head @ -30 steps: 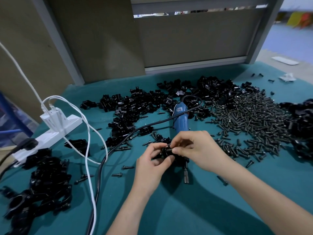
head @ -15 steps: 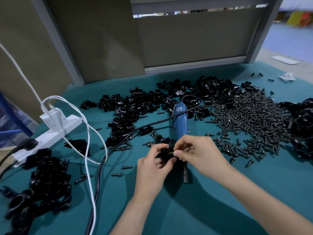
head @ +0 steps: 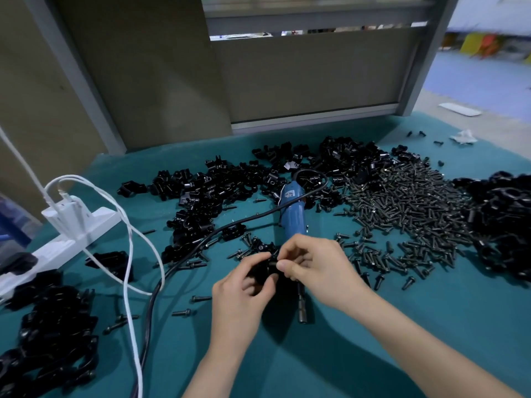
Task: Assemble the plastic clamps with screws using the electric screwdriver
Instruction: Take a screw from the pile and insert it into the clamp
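Plastic clamp (head: 260,270) is held just above the bench (head: 373,354), centre-near. Left hand (head: 240,288): fingers curled round the clamp. Right hand (head: 320,268): thumb and forefinger pinch a screw (head: 273,263) against the clamp's right side; screw axis roughly left-right, mostly hidden.

Electric screwdriver (head: 293,216) lies flat on the bench under the hands, long axis far-to-near, bit end (head: 301,310) toward the person, cord end away.

Loose heaps on the bench: screw pile (head: 402,214) right, clamp pile (head: 207,193) left-centre.
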The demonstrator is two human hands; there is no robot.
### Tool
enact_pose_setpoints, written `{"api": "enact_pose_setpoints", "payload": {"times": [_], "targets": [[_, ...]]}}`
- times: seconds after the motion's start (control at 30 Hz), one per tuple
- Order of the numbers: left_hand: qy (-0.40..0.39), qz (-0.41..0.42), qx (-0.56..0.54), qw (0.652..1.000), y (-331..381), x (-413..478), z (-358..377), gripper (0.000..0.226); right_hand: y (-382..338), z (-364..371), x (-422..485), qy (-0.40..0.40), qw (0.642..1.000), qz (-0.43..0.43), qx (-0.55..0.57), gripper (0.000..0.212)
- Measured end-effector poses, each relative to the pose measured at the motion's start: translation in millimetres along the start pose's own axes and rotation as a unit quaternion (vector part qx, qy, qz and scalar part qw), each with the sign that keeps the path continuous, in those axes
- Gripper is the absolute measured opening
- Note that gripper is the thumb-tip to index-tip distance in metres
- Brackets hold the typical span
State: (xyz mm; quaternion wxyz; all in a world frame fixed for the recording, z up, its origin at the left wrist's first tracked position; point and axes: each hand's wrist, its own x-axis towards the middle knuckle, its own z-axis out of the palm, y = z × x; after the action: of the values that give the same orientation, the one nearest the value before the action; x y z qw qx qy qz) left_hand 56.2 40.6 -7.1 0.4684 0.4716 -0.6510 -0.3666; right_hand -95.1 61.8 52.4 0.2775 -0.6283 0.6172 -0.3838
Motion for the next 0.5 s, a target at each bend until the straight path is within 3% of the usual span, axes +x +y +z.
{"api": "enact_pose_setpoints", "payload": {"times": [0.1, 0.2, 0.27, 0.33, 0.4, 0.5], "targets": [[0.002, -0.037, -0.024, 0.999, -0.9, 0.7, -2.1, 0.047, 6.7, -20.3, 10.3, 0.071, 0.997, -0.008, 0.040, 0.021], [-0.012, -0.061, -0.042, 0.997, -1.5, -0.2, -5.9, 0.041, 27.4, -46.6, 20.9, 0.163, 0.986, -0.017, -0.006, 0.017], [-0.014, -0.083, -0.050, 0.995, -2.1, 0.3, -7.7, 0.038, 47.4, -60.1, 25.9, 0.133, 0.988, 0.015, -0.074, 0.011], [-0.004, -0.096, -0.064, 0.993, -0.7, 1.3, -7.6, 0.038, 73.0, -76.4, 31.6, 0.100, 0.984, 0.052, -0.136, 0.019], [0.016, -0.100, -0.077, 0.992, 1.5, 3.2, -5.9, 0.038, 95.8, -101.7, 40.3, 0.144, 0.966, 0.073, -0.200, 0.020], [0.029, -0.104, -0.092, 0.990, 1.0, 3.9, -4.3, 0.036, 126.9, -147.2, 53.5, 0.238, 0.908, 0.160, -0.304, 0.023]]}}
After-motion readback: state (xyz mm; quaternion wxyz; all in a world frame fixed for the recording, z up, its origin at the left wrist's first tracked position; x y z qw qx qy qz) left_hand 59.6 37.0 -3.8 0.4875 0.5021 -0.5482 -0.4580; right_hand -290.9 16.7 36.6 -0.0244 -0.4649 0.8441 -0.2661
